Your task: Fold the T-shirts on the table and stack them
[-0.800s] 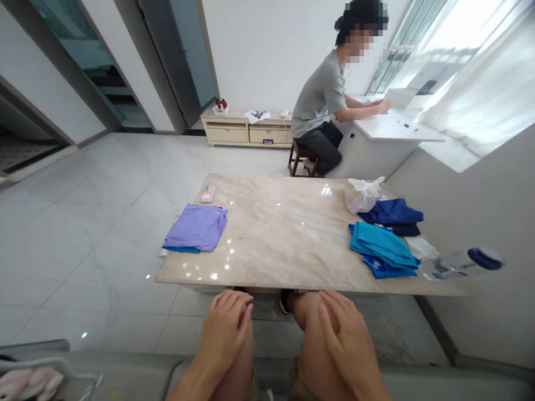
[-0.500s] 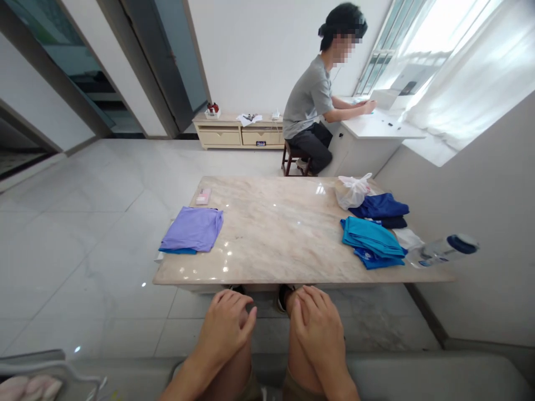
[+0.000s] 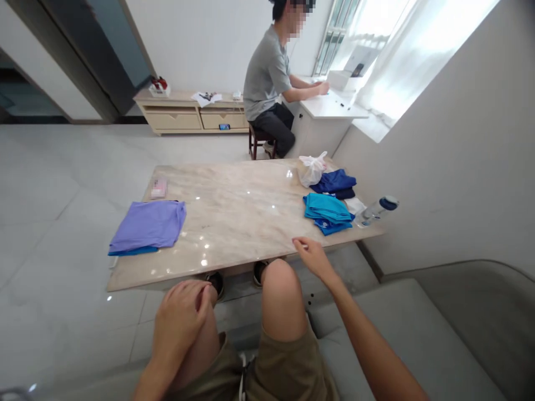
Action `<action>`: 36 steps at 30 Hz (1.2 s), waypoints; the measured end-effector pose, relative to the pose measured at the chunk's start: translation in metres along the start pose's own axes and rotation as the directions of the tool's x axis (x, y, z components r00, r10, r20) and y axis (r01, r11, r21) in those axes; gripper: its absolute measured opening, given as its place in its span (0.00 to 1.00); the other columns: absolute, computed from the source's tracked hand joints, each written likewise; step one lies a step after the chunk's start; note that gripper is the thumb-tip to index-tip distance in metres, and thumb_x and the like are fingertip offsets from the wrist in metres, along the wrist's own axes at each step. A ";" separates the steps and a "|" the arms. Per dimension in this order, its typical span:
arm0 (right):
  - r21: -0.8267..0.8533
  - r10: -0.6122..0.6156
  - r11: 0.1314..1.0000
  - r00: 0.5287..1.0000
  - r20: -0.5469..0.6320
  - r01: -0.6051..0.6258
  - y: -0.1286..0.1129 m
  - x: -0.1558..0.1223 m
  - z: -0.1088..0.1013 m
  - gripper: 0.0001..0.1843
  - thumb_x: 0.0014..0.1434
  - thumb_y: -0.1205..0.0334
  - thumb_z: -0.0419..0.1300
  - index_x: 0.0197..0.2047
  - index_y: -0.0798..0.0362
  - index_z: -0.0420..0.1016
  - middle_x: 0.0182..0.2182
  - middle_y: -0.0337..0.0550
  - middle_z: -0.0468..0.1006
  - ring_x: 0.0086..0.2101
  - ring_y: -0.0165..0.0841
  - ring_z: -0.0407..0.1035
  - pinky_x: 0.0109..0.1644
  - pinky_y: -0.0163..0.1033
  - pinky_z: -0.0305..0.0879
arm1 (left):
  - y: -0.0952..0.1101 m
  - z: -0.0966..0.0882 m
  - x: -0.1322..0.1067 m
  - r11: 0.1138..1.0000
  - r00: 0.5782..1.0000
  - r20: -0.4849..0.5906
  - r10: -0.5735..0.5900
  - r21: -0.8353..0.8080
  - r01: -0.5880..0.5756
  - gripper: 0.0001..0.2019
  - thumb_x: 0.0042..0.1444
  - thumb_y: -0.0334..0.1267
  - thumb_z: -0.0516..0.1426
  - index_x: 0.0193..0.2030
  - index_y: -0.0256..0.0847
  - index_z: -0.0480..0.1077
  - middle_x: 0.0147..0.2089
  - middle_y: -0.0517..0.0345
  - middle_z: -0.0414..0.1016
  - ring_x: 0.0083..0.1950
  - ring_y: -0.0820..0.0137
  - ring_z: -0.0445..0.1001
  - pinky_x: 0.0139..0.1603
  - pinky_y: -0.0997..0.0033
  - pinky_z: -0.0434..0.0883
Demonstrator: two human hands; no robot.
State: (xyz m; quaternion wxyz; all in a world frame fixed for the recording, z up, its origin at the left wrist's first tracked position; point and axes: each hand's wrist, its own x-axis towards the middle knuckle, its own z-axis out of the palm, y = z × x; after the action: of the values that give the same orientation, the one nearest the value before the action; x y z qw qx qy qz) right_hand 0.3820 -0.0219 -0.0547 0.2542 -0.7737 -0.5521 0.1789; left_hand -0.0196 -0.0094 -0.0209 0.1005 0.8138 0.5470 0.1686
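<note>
My left hand [image 3: 181,312] rests on my left knee, fingers lying over it, holding nothing. My right hand [image 3: 311,253] is raised at the near edge of the marble-topped table [image 3: 234,223], its fingers loosely bent and apart, with nothing seen in them. Just beyond it lies a stack of folded turquoise clothing [image 3: 328,208], with dark blue clothing [image 3: 336,181] behind. To their right a clear water bottle with a blue lid [image 3: 378,210] stands on the table. At the table's left end is folded purple clothing [image 3: 148,225] on top of a blue piece.
A knotted white plastic bag [image 3: 310,170] sits at the back right of the table, and a pink box [image 3: 159,188] at the back left. A person [image 3: 267,78] sits on a stool at a white desk [image 3: 334,106]. A grey sofa [image 3: 401,328] is beneath me.
My right hand has left my right knee and moved forward and up to the table edge. My left hand stays on its knee. The view has turned to the right.
</note>
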 end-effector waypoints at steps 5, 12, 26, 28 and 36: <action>-0.208 0.227 0.941 0.955 -0.193 -0.266 0.072 0.092 -0.026 0.34 0.67 0.64 0.53 0.72 0.71 0.69 0.69 0.73 0.71 0.69 0.57 0.65 0.74 0.60 0.60 | -0.018 -0.004 0.004 0.998 0.998 -0.030 -0.058 -0.013 0.057 0.21 0.73 0.50 0.51 0.44 0.46 0.84 0.46 0.53 0.88 0.46 0.55 0.83 0.50 0.56 0.75; -0.490 0.296 0.797 0.936 -0.192 -0.353 0.109 0.154 -0.010 0.41 0.68 0.60 0.55 0.80 0.65 0.59 0.71 0.75 0.66 0.71 0.61 0.60 0.72 0.66 0.57 | -0.020 -0.010 0.006 0.995 0.992 -0.122 -0.013 -0.101 0.001 0.15 0.72 0.41 0.54 0.40 0.47 0.82 0.41 0.57 0.87 0.43 0.61 0.84 0.49 0.62 0.76; -0.251 0.363 0.815 0.797 -0.483 -0.523 0.049 0.174 -0.101 0.34 0.62 0.62 0.51 0.66 0.54 0.83 0.52 0.76 0.82 0.54 0.62 0.79 0.53 0.63 0.70 | -0.021 -0.008 0.008 0.985 0.995 -0.088 -0.046 -0.171 0.031 0.12 0.71 0.34 0.54 0.41 0.45 0.80 0.42 0.55 0.86 0.43 0.60 0.83 0.48 0.59 0.77; -0.188 0.330 0.841 0.755 -0.566 -0.508 0.014 0.167 -0.116 0.32 0.63 0.61 0.53 0.67 0.52 0.83 0.49 0.74 0.83 0.53 0.61 0.79 0.52 0.63 0.70 | -0.007 -0.013 0.010 0.990 0.997 -0.076 -0.010 -0.144 -0.002 0.12 0.71 0.33 0.55 0.42 0.45 0.80 0.43 0.55 0.86 0.45 0.60 0.83 0.50 0.57 0.77; -0.005 0.150 0.983 0.825 -0.545 -0.182 -0.145 0.152 -0.116 0.24 0.65 0.56 0.58 0.56 0.54 0.87 0.47 0.63 0.85 0.52 0.56 0.77 0.57 0.57 0.69 | 0.089 -0.063 0.114 0.970 0.978 -0.170 0.120 -0.190 -0.152 0.09 0.72 0.36 0.59 0.55 0.46 0.79 0.52 0.53 0.85 0.55 0.60 0.81 0.57 0.59 0.76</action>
State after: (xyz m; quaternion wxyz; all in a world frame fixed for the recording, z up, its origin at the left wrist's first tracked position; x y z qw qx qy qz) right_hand 0.3857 0.1365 0.1252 0.3614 -0.8445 -0.3931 -0.0417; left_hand 0.0718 0.0611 0.0871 0.1274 0.8194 0.4759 0.2932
